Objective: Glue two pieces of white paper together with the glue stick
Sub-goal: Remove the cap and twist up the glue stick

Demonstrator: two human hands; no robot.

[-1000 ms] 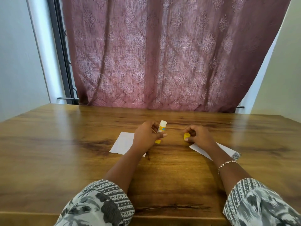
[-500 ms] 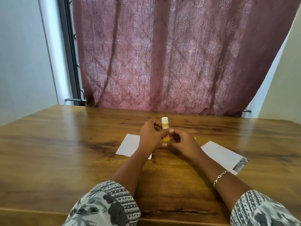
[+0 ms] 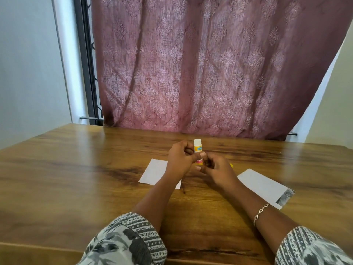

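Glue stick (image 3: 197,148) stands upright at frame centre, long axis vertical, uncapped white end pointing up, yellow base hidden low between both hands. Its yellow label carries small print too blurred to read. The left hand (image 3: 179,161) is closed around the barrel; the right hand (image 3: 215,169) pinches the base. One white paper (image 3: 155,170) lies left on the counter (image 3: 76,169), another white sheet (image 3: 263,185) right.

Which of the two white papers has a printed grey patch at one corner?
The right paper, beside the right hand; its near corner shows grey print. The left paper, partly under the left hand, looks plain white.
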